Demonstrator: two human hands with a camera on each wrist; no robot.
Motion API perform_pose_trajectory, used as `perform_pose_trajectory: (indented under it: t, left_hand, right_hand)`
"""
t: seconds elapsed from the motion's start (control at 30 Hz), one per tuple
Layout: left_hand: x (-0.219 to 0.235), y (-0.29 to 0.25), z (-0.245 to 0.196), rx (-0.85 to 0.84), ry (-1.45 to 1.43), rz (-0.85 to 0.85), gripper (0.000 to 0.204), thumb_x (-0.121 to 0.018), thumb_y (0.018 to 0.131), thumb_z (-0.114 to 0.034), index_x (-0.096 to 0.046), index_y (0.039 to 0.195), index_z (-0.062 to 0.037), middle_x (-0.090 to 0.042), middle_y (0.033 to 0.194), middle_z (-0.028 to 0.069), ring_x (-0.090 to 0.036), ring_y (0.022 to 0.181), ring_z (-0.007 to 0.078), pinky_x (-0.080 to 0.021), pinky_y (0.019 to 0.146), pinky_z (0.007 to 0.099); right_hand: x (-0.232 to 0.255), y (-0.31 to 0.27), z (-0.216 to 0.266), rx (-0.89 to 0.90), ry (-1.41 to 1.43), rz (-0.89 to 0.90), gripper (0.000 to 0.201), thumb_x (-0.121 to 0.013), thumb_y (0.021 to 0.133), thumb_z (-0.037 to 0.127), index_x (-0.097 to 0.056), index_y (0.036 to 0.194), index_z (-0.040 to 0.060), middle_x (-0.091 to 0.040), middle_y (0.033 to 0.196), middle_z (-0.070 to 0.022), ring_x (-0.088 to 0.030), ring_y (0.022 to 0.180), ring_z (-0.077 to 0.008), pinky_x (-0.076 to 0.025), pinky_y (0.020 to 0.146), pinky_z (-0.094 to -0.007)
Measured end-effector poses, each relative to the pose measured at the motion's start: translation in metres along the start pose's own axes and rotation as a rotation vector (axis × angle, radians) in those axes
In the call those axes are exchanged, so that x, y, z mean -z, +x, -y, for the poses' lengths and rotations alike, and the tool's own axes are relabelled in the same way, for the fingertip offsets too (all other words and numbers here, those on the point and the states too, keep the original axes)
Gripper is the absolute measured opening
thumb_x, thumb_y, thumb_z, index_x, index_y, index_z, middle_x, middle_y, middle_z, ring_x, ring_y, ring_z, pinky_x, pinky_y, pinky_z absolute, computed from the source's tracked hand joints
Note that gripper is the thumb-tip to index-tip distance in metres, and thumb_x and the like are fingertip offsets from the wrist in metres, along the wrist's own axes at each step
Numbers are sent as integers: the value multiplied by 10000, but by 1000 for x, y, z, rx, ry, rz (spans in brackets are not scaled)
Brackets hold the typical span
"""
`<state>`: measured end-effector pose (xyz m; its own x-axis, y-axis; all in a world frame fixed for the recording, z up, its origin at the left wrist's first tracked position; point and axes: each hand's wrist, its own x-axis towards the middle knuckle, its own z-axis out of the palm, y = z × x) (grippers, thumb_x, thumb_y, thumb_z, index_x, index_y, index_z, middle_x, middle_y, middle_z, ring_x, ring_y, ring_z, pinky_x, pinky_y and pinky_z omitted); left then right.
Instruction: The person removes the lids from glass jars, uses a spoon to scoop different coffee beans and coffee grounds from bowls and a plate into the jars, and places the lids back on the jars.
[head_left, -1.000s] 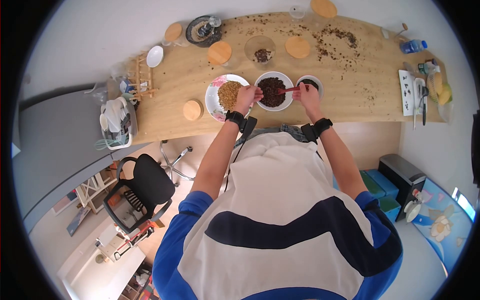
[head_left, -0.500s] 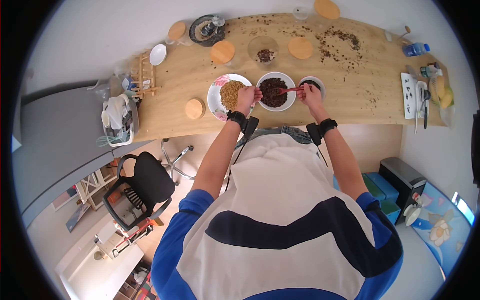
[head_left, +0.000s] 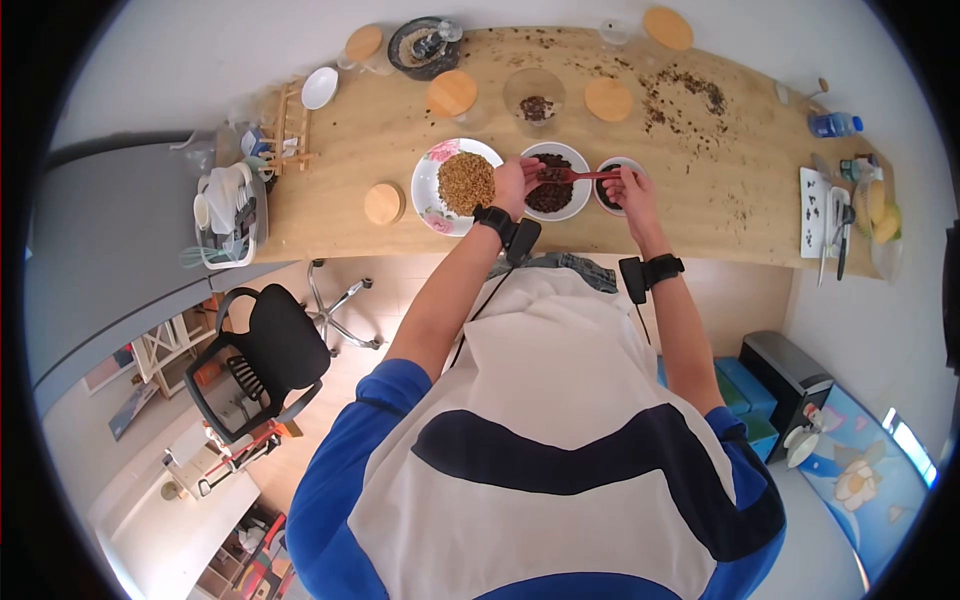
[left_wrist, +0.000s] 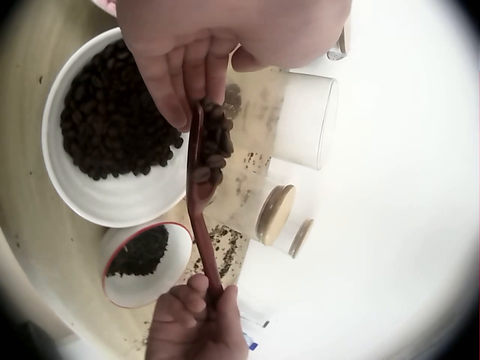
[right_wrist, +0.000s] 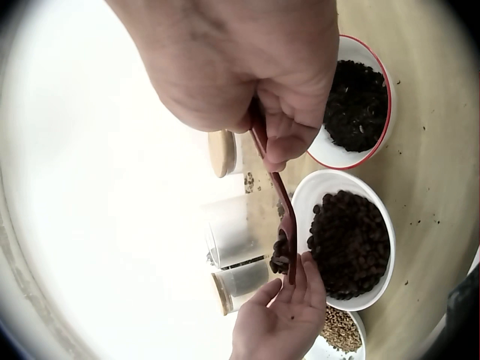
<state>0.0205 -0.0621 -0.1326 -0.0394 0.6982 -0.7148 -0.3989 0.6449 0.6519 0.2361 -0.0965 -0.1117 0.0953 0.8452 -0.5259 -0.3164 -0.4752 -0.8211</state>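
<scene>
At 12 o'clock in the head view, person's at the wooden table [head_left: 330,215]. White bowl [head_left: 556,216] of dark beans is the reference: flowered plate [head_left: 427,192] with a tan grain pile at 9, small bowl [head_left: 611,211] with dark contents at 3, open clear jar [head_left: 534,85] between 11 and 12, wooden-lidded jars at 10 and 1. Left hand [head_left: 512,185] is over the 9 o'clock rim area. Right hand [head_left: 634,197] grips the red spoon [head_left: 580,176] by its handle; spoon spans from the bean bowl across toward the small one.

Left wrist view: left hand at 12, fingers extended and together, not curled round anything, fingertips at the spoon's scoop end. Scoop carries a heap of beans [left_wrist: 213,150]. Right hand at 6, thumb and fingers pinching the handle. Bean bowl sits at 10 from the spoon, small bowl at 7, red rim visible.

Right wrist view: right hand at 12, fingers curled on the handle. Loaded scoop just beside the bean bowl's 9 o'clock rim. Left hand at 6, palm up, fingers relaxed. Small bowl at 1, plate at 5.
</scene>
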Motion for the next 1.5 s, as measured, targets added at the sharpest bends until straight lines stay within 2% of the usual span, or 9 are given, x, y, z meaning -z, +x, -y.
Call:
perform_pose_trajectory:
  t: [0.17,0.6,0.87,1.1,1.27,1.33,1.37,1.43,1.5]
  left_hand:
    - [-15,-6,-4,89,-383,241,364,-357,883,-240,-547,989,52,-599,980,185,-566,943,287,-421,895,395]
    - [-62,7,-73,-177,-805,104,366,-286,878,-189,-518,964,81,-581,955,211,-550,944,321,-452,872,397]
    - [-61,28,-106,-495,-362,65,402,-266,912,-208,-489,1036,102,-546,1107,228,-536,1045,269,-414,958,342]
    - [-44,19,-101,-491,-361,116,388,-290,912,-214,-486,1022,102,-552,1084,233,-530,1062,289,-418,959,359]
    - [-18,6,-94,-399,-535,7,279,-373,883,-233,-512,849,6,-585,828,128,-576,817,238,-476,824,336]
    - [-5,5,-85,-357,-561,-53,247,-418,867,-258,-504,815,-31,-541,741,78,-537,694,199,-479,711,298]
    - [6,9,-76,-296,-575,-86,232,-427,862,-258,-498,799,-46,-522,712,60,-514,652,180,-459,649,278]
    - [17,11,-63,-200,-601,-140,178,-438,820,-212,-514,785,-56,-463,635,29,-450,565,163,-396,524,273]
    - [33,21,-43,-117,-620,-133,174,-436,818,-205,-515,776,-56,-468,640,32,-450,560,163,-400,523,275]
  right_hand:
    - [-9,-7,11,2,20,34,264,-446,943,242,-553,924,1,-616,763,-71,-546,620,-91,-452,555,-216]
    - [-50,1,67,189,176,-42,251,-447,943,236,-508,923,-7,-609,777,-94,-563,660,-131,-463,600,-253]
    - [-78,27,77,372,53,-106,261,-446,941,213,-507,951,-40,-606,830,-125,-589,687,-151,-492,644,-280]
    - [-88,10,74,708,-504,-61,238,-461,934,200,-499,1027,-16,-597,843,-102,-595,719,-155,-468,672,-266]
    - [-72,-16,80,670,-412,-197,210,-475,927,195,-504,993,-2,-577,825,-85,-581,729,-138,-445,659,-256]
    - [-58,-21,75,708,-393,-309,239,-505,906,232,-531,988,8,-617,823,-133,-615,724,-230,-468,640,-308]
    - [-54,-25,72,706,-390,-301,239,-505,906,232,-531,988,8,-617,823,-133,-615,724,-230,-468,640,-308]
    - [-48,-31,66,604,-847,-226,237,-538,879,233,-551,956,9,-630,781,-150,-621,686,-286,-479,611,-334]
    - [-51,-27,46,614,-852,-83,236,-546,870,232,-557,956,12,-632,770,-154,-621,681,-300,-480,597,-349]
